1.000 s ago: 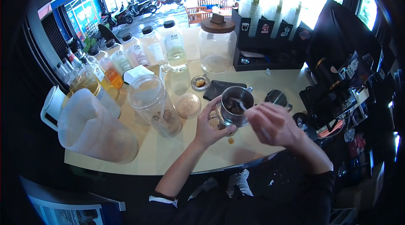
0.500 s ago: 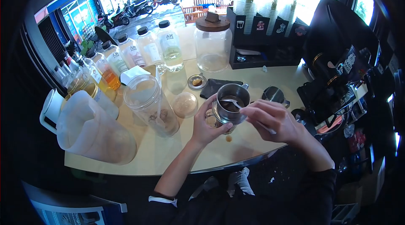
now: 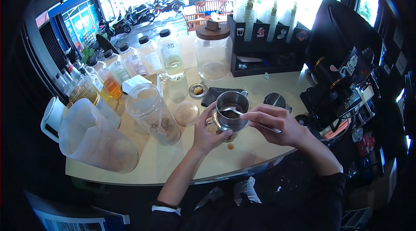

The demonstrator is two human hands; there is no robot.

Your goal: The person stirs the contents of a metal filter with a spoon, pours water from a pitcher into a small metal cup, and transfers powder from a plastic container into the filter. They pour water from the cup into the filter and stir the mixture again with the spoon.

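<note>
**Right hand** (image 3: 274, 123): yours, fingers pinched narrow on the handle of a small metal spoon (image 3: 230, 110). The spoon's bowl lies nearly level at the mouth of the steel cup (image 3: 237, 98), over dark contents.

**Left hand** (image 3: 205, 132): yours, curled around the steel cup's left side, steadying it. You cannot tell whether the cup rests on the tabletop (image 3: 182, 161) or hangs just above it.

**Change:** a second ago your spoon stood steeper and deeper in the cup. It now sits flatter at the rim, and your right hand is closer in. By that, the work in hand looks to be at the surface of the contents, not the bottom.

**Steel cup:** cylindrical, brushed metal, thin rim, dull sheen.

**Around the steel cup:**
- Nearer you than the cup: a brown drip (image 3: 230, 146), small, round, wet.
- Just behind: a dark cloth (image 3: 216, 94), soft and crumpled.
- Behind and left: a small round metal dish (image 3: 197, 90) with an amber centre.
- Left: a clear dome lid (image 3: 186, 113), then a clear plastic jar (image 3: 151, 114) with brown residue at its base.
- Right: a small steel pitcher (image 3: 275, 100).
- Well behind: a glass jar (image 3: 212, 58) with a wooden lid.
- Far left: a frosted plastic jug (image 3: 95, 138), lying tilted.
</note>
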